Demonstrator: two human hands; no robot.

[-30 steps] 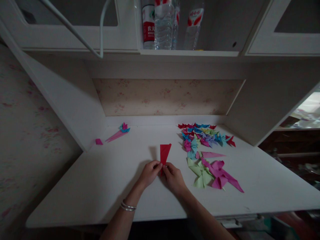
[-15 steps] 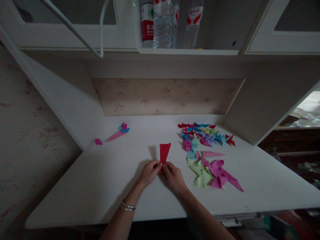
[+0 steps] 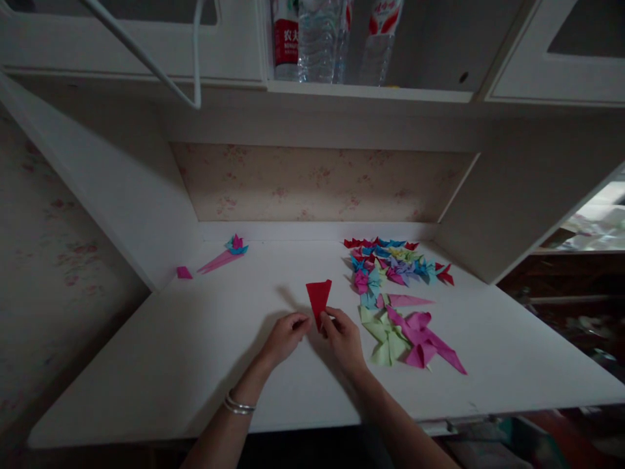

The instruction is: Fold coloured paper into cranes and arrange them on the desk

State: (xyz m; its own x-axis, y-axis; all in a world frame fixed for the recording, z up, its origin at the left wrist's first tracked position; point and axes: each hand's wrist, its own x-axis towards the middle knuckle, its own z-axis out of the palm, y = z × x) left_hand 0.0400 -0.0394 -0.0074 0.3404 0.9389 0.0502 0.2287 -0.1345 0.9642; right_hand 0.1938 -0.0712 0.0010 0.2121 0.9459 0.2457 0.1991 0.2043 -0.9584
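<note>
A red folded paper piece (image 3: 319, 298), shaped like a narrow triangle with its point toward me, stands up from the white desk (image 3: 205, 365). My left hand (image 3: 282, 336) pinches its lower tip from the left, a bracelet on that wrist. My right hand (image 3: 343, 338) pinches the same tip from the right. The fingers of both hands are closed on the paper. Right of my hands lie a light green folded piece (image 3: 385, 334) and a pink folded piece (image 3: 424, 341).
A heap of several coloured folded paper pieces (image 3: 395, 264) lies at the back right of the desk. A pink strip with a blue-pink piece (image 3: 227, 254) and a small pink scrap (image 3: 184, 272) lie at the back left. Water bottles (image 3: 319, 39) stand on the shelf above.
The red paper now looks shorter and wider at the top, tilted a little left. Both hands stay at its lower tip. The camera has tipped slightly.
</note>
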